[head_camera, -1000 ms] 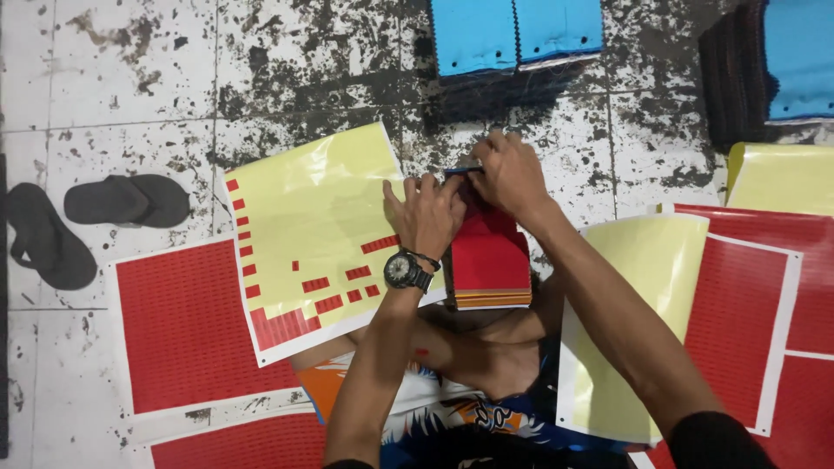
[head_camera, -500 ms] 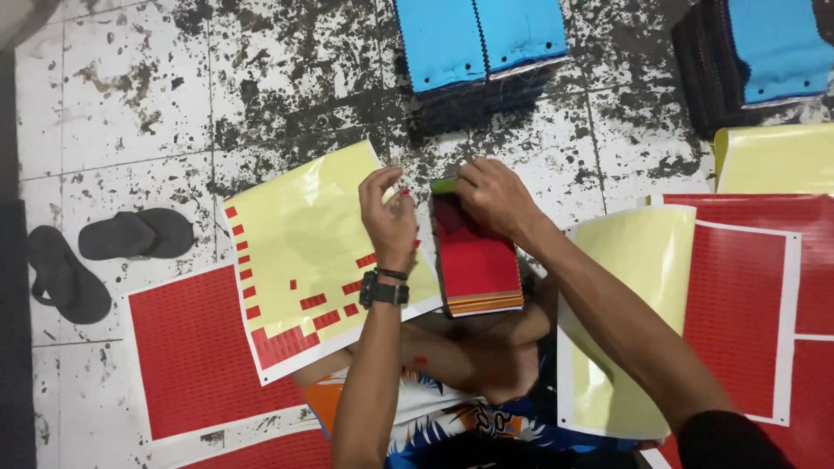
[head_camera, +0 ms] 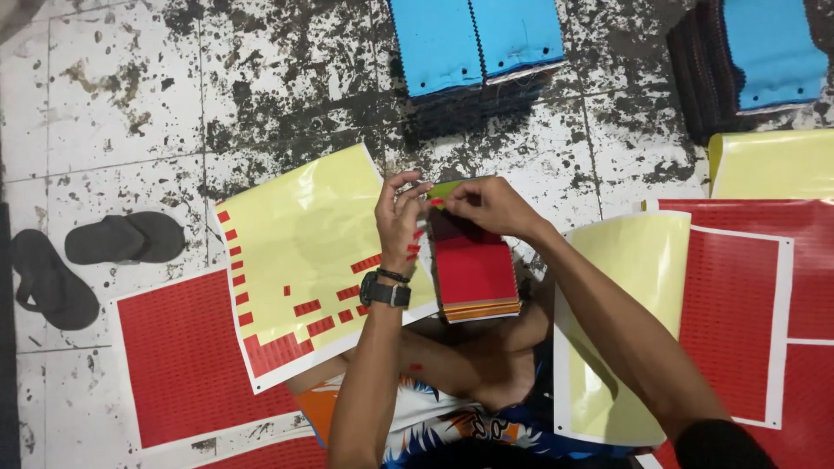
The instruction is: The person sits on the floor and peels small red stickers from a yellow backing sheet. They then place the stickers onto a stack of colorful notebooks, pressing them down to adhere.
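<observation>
- Left hand (head_camera: 398,217): raised at about 11 o'clock of the red swatch stack (head_camera: 473,269). Fingers curled narrow. Several small red stickers (head_camera: 414,250) cling to the fingers and the palm edge. Wristwatch (head_camera: 386,290) on that wrist.
- Right hand (head_camera: 486,204): at 12 o'clock of the stack. Fingers pinched shut on 1 small red sticker (head_camera: 437,202), held just over the stack's top edge and touching the left fingertips.
- Swatch stack: rests on the person's lap, between both forearms. Red top face, layered edges showing at 6 o'clock.
- Yellow backing sheet (head_camera: 304,234): at 9 o'clock of the stack, partly stripped. Red stickers remain along its left and lower edges.
- Floor (head_camera: 130,95): stained tiles. Full red sticker sheets (head_camera: 182,365) at 8 o'clock, more red sheets at 3 o'clock, blue stacks (head_camera: 473,39) at 12 o'clock, 2 sandals (head_camera: 122,239) well apart at 9 o'clock.
- Risk, judged: the pinched sticker could fold onto itself or land crooked, since its adhesive face is near both sets of fingers.
- Risk, judged: spare stickers on the left fingers could drop or stick together if that hand flexes.
- Risk, judged: the stack sits on a lap, so a leg shift could tilt it.
</observation>
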